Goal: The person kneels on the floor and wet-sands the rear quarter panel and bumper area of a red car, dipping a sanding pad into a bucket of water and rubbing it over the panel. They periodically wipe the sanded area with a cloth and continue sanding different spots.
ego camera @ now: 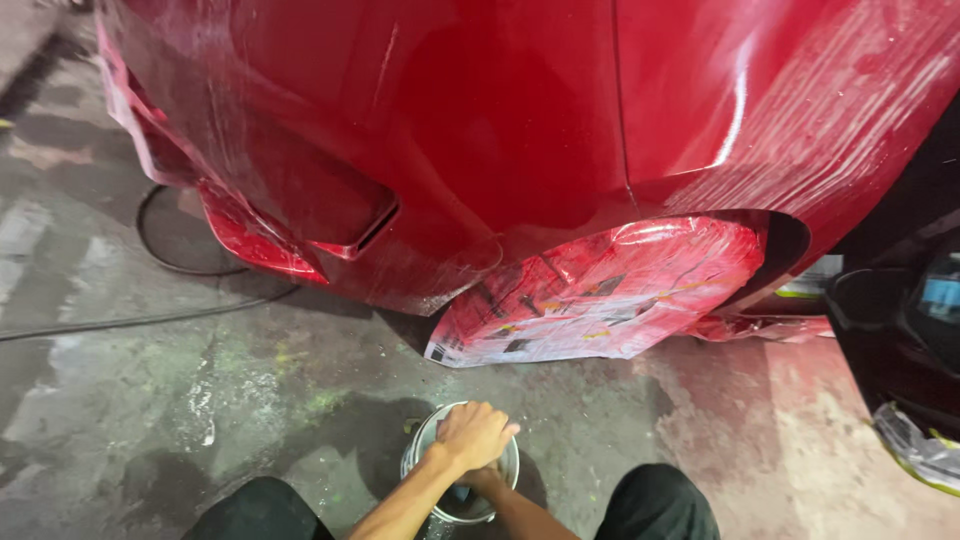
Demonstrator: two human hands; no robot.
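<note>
Low down, left hand [476, 434] cups the small metal bucket [432, 512]'s rim; probably light, rigid, wet-slick; right hand's state cannot tell.

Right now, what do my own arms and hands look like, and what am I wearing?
Both forearms are bare: no sleeves, gloves, watch or rings visible. The left hand shows its back; the right hand is mostly hidden beneath it. Dark trousers cover both knees.
</note>
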